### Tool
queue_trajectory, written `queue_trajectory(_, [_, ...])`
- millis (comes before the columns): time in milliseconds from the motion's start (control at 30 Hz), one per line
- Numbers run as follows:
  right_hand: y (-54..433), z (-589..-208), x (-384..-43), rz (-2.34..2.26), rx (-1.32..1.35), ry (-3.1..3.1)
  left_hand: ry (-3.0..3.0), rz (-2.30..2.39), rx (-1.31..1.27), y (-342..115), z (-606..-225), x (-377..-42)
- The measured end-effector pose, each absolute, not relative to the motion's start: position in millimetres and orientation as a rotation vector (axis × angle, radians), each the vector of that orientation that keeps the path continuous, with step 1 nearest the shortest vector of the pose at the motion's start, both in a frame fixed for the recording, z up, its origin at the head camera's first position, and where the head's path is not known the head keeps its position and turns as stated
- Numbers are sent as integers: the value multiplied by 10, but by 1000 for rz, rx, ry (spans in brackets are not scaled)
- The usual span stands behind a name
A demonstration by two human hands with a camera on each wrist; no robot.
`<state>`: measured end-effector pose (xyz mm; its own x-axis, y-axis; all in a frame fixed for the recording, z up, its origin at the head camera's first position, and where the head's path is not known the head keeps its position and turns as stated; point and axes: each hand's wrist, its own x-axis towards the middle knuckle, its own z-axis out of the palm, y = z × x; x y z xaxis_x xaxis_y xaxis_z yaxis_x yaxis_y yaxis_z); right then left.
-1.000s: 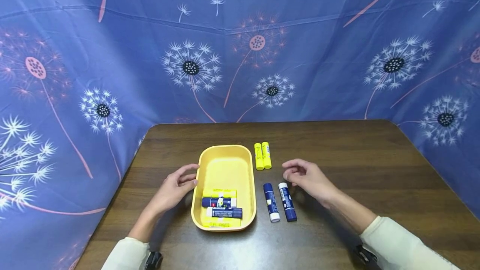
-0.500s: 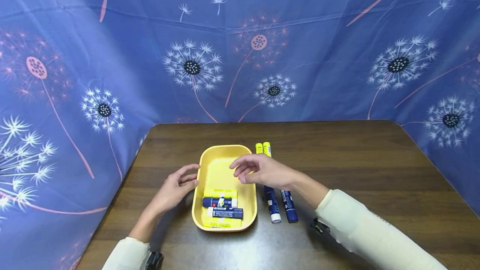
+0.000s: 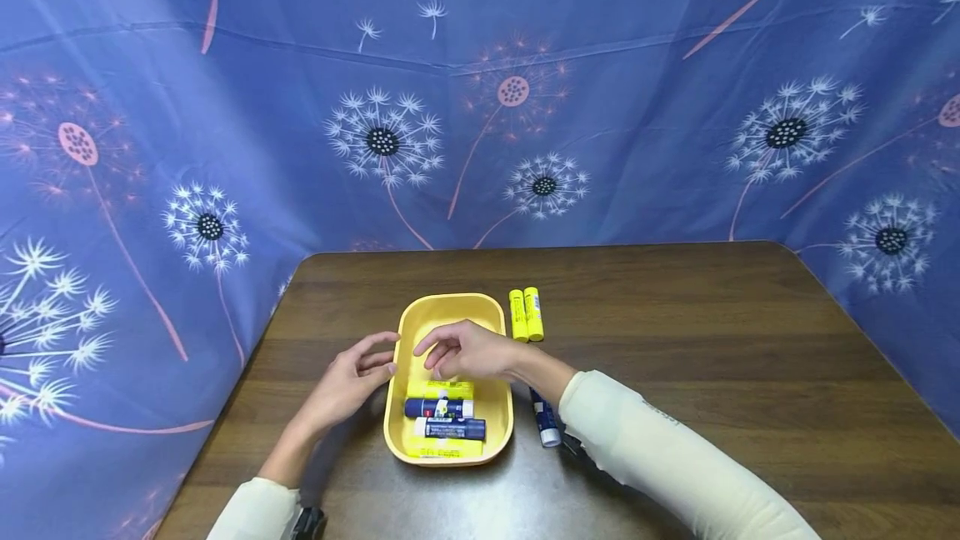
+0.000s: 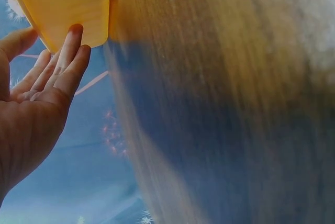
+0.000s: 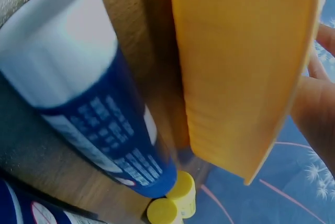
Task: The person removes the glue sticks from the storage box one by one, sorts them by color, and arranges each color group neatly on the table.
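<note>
A yellow tray (image 3: 450,297) holds several glue sticks at its near end: a yellow glue stick (image 3: 453,391), a blue glue stick (image 3: 429,408), a dark blue one (image 3: 453,428) and another yellow one (image 3: 446,448). My left hand (image 3: 343,382) touches the tray's left side; in the left wrist view its fingers lie fairly straight against the outer wall. Over the middle of the tray is my right hand (image 3: 480,351), fingers loosely bent, with nothing visible in them. It partly covers the upper yellow stick.
Right of the tray, two yellow glue sticks (image 3: 533,315) lie side by side. A blue glue stick (image 3: 545,422) with a white cap lies nearer, partly under my right sleeve. Another blue glue stick (image 5: 10,203) shows in the right wrist view's corner. Patterned cloth (image 3: 637,107) hangs behind the table.
My right hand has moved left from beside the blue glue sticks to over the tray, and its forearm now covers part of them. The left hand has stayed at the tray's left side.
</note>
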<state>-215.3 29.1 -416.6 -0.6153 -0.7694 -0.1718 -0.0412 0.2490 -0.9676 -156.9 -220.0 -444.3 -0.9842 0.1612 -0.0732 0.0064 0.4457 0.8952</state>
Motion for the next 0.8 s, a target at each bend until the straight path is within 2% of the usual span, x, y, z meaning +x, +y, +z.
queue_trajectory(467, [162, -4352, -2200, -1274, -682, 1943, 2513, 1591, 168, -2188, -4433, -1590])
queue_trajectory(800, [83, -4398, -2165, -1054, -855, 2159, 2512, 1596, 161, -2209, -4443, -1577])
